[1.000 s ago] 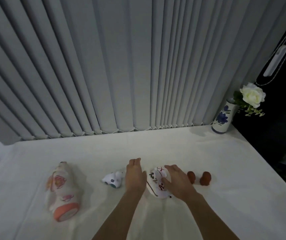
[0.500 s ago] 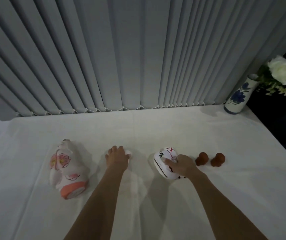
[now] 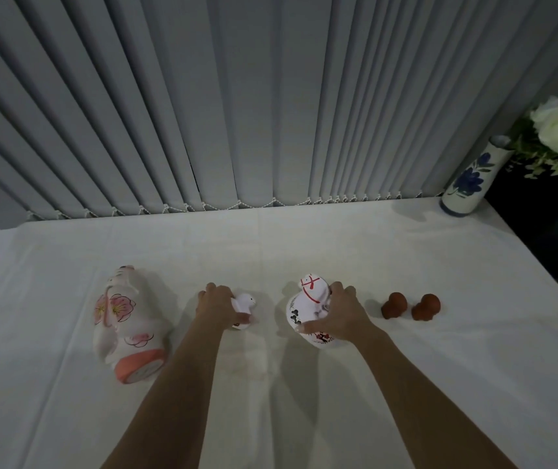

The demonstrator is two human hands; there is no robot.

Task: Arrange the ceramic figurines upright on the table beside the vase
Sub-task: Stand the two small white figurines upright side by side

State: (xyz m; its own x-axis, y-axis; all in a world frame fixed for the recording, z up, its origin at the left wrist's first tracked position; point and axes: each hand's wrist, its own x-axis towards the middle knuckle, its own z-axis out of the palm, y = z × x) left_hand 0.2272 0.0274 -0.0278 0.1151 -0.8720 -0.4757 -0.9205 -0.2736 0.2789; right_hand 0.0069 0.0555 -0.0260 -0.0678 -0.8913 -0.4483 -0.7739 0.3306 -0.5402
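Glossy glazed ceramic figurines [image 3: 308, 308]; matt creased cloth on table [image 3: 406, 384]; glazed vase [image 3: 470, 179].

We see our left hand [image 3: 216, 304] wrapped around a small white figurine [image 3: 244, 303] and our right hand [image 3: 336, 313] gripping a white figurine with red markings [image 3: 308, 299]. A large pink-flowered figurine [image 3: 123, 319] lies toppled at left; two brown figurines [image 3: 410, 306] sit right, the vase [image 3: 472, 179] far behind.

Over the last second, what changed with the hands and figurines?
The left hand moved off the red-marked figurine and took hold of the small white figurine. The right hand kept its hold and tipped its figurine up. The pink-flowered figurine, two brown figurines and vase stayed put.
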